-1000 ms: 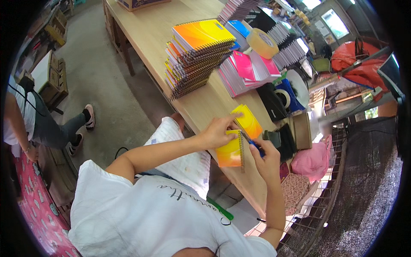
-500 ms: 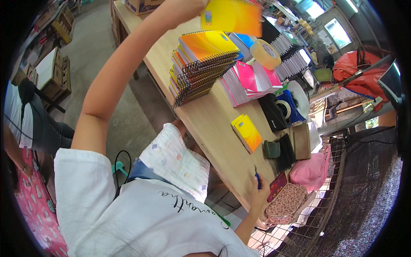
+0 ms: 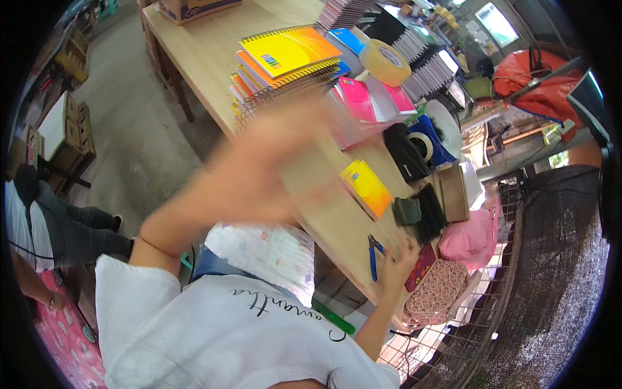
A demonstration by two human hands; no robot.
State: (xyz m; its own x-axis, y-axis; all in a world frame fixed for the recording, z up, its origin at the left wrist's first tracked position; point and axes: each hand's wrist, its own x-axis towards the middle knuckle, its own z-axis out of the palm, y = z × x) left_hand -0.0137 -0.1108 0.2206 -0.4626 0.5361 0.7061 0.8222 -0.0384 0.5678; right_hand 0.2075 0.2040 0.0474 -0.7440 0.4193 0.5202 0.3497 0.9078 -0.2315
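Note:
My left hand (image 3: 285, 162) is smeared by motion in front of the table, and its fingers cannot be made out. Behind it rises a stack of spiral-bound notebooks (image 3: 285, 52) with yellow and orange covers. My right hand (image 3: 398, 259) rests at the near right part of the table, fingers apart. Right beside it lie blue-handled pliers (image 3: 373, 262); whether the thumb touches them I cannot tell. Farther along the table are yellow-orange notebooks (image 3: 366, 188), apart from both hands.
Along the table's right side sit pink notebooks (image 3: 363, 104), a tape roll (image 3: 385, 61), a black case (image 3: 405, 152), a dark green box (image 3: 407, 211), a pink bag (image 3: 466, 240) and a patterned pouch (image 3: 437, 292). A cardboard box (image 3: 194, 8) stands far off. Another person (image 3: 65, 220) is at left.
My left hand has let go of a yellow notebook, which now tops the stack, and has swung back toward me. My right hand has released the pliers onto the table.

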